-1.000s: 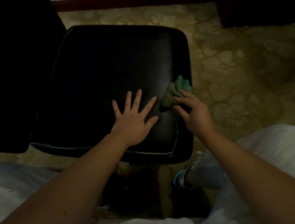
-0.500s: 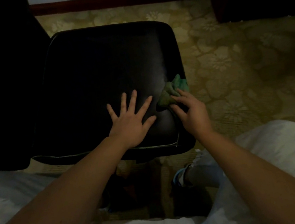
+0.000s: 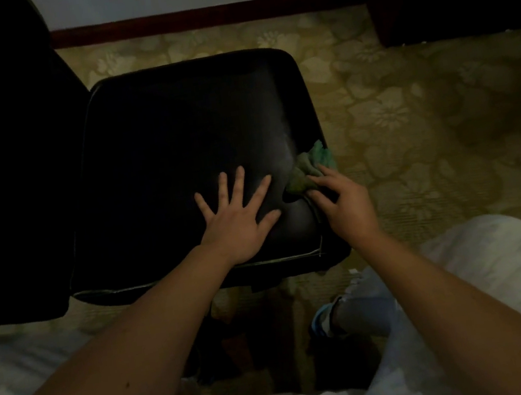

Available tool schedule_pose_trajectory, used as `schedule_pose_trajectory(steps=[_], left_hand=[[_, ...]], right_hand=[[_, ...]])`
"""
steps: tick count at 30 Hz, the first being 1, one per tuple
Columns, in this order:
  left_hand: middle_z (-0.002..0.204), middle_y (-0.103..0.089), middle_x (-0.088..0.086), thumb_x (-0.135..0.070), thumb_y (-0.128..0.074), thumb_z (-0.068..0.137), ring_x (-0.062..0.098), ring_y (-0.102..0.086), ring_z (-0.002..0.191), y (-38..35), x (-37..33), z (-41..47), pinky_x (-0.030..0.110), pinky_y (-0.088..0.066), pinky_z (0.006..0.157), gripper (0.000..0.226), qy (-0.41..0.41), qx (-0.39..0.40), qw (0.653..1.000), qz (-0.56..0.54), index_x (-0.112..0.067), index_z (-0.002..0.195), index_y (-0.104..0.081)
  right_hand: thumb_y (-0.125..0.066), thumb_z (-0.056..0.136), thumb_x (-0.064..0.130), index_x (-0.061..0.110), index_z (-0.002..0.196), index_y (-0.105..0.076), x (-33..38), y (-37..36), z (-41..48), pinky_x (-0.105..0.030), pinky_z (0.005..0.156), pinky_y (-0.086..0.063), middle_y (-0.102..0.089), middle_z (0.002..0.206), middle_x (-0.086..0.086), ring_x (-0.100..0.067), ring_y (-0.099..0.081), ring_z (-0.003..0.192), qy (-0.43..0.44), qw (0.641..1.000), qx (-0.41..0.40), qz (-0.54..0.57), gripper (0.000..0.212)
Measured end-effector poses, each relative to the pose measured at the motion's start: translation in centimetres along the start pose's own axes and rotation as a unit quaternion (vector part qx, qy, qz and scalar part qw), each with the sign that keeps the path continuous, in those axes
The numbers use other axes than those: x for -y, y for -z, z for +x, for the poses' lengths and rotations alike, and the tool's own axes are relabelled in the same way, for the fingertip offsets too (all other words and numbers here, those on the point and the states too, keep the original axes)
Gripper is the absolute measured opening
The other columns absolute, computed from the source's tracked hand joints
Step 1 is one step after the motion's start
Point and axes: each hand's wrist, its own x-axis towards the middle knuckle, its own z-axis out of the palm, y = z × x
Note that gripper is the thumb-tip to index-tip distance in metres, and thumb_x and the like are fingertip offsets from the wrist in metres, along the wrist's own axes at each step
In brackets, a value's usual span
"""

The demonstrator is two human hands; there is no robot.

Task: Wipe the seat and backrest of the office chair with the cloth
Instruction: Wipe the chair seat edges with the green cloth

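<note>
Your left hand (image 3: 239, 220) lies flat on the black chair seat (image 3: 178, 148), fingers spread wide apart and pointing to about 12 o'clock, holding nothing. Your right hand (image 3: 345, 205) reaches in from 5 o'clock, bent at the knuckles, with its fingertips pinched on the green cloth (image 3: 310, 167). The cloth is bunched up at the seat's right edge, at about 3 o'clock, just beside your left hand's thumb.

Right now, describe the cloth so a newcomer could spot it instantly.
Find the black chair seat on the patterned carpet. At its right edge, under the right hand's fingertips, sits the cloth: crumpled and green, the only colourful thing there.
</note>
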Motion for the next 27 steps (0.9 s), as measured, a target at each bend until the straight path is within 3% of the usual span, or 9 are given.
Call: schedule_pose_trajectory(steps=[7,14,22,27], left_hand=[[0.164,0.030,-0.002,-0.070,-0.026,0.098,0.030,0.026,0.151,1.9,0.2,-0.4,0.072,0.008,0.115,0.069,-0.015,0.050,0.999,0.013,-0.052,0.152,0.014],[0.162,0.033,-0.002,-0.068,-0.020,0.100,0.030,0.031,0.149,1.3,-0.8,-0.1,0.074,0.012,0.111,0.066,-0.004,0.055,0.998,-0.004,-0.052,0.153,0.015],[0.164,0.030,-0.005,-0.067,-0.028,0.100,0.028,0.026,0.151,2.6,-0.4,-0.4,0.075,0.004,0.113,0.068,0.000,0.083,0.997,0.000,-0.054,0.152,0.013],[0.163,0.032,-0.005,-0.064,-0.024,0.102,0.030,0.029,0.150,2.2,-0.9,-0.7,0.078,0.005,0.110,0.065,0.007,0.086,0.996,-0.002,-0.053,0.152,0.014]], right_hand=[[-0.073,0.088,0.013,0.009,0.117,-0.072,-0.5,0.3,1.9,-0.039,0.113,-0.040,-0.059,0.138,-0.010,-0.019,-0.054,0.129,0.000,1.000,-0.004,0.027,0.030],[-0.072,0.089,0.012,0.009,0.118,-0.072,-0.4,1.0,0.5,-0.035,0.114,-0.038,-0.057,0.140,-0.010,-0.020,-0.053,0.131,-0.025,0.999,0.005,0.024,0.030],[-0.072,0.089,0.012,0.007,0.117,-0.072,-0.2,1.8,0.9,-0.030,0.111,-0.039,-0.058,0.140,-0.010,-0.021,-0.055,0.128,-0.028,0.999,0.017,0.003,0.029],[-0.071,0.090,0.014,0.010,0.120,-0.071,0.1,1.5,0.3,-0.036,0.113,-0.039,-0.056,0.141,-0.009,-0.022,-0.053,0.131,-0.035,0.999,0.001,-0.002,0.030]])
